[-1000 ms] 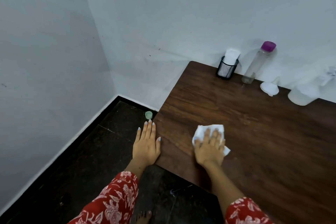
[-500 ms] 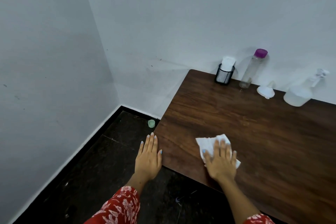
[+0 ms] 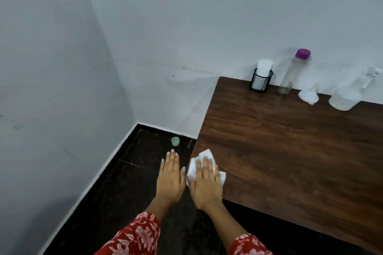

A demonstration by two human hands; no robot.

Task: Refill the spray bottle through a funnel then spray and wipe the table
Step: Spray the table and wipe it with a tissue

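Observation:
My right hand [image 3: 205, 184] lies flat on a white tissue [image 3: 205, 156], pressing it onto the near left corner of the dark wooden table [image 3: 290, 151]. My left hand [image 3: 171, 178] hovers flat and empty just off the table's left edge, fingers together, beside the right hand. Along the back wall stand a clear spray bottle [image 3: 346, 97], a white funnel [image 3: 308, 95] lying on its side, and a clear water bottle with a purple cap [image 3: 293, 72].
A black mesh holder with white tissues [image 3: 260, 79] stands at the table's back left corner. A small green cap [image 3: 175, 141] lies on the dark floor near the wall. White walls close the left and the back.
My right hand has slid the tissue left to the table's left edge, close against my left hand. The view has shifted left slightly.

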